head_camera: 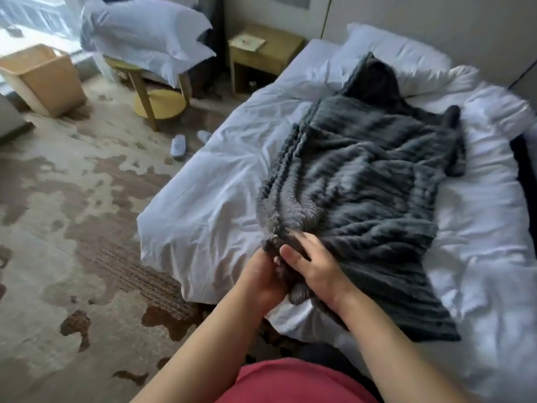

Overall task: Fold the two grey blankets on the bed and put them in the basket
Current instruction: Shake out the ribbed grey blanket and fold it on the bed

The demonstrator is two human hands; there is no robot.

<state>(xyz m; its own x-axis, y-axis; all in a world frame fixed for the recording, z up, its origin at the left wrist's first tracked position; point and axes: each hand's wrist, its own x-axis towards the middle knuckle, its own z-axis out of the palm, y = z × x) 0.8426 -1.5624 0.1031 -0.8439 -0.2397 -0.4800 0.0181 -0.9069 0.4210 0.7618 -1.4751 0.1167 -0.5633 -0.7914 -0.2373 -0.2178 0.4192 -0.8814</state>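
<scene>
fingers [263,257] of the left hand [258,277] are curled round the bunched near-left corner of the grey blanket [363,184], tips tucked under the fabric. right hand [315,267] is just beside it, touching. its thumb sits on the near side of the same bunch and its fingers lie over the top, pinching it. the fingertips are motion-blurred, so i can't tell how deep the grip goes.

head view, lower centre: both forearms come up from the bottom edge over a red top [290,382].

the blanket lies lengthwise on the bed [209,184], centre to right of frame, ribbed and rumpled, with its left edge gathered in thick folds. at its far end a darker grey lump [377,77] rests against the white pillow [406,53]. can't tell if that is the second blanket or part of this one.

basket [43,74] is upper left of the frame, on the carpet [72,228] by the window, well apart from the bed and tilted in the wide-angle view.

upper centre: wooden nightstand [267,53] beside the bed head. upper left: two pillows [139,33] stacked on a round wooden stool [151,94], with white slippers [178,144] on the floor near it.
</scene>
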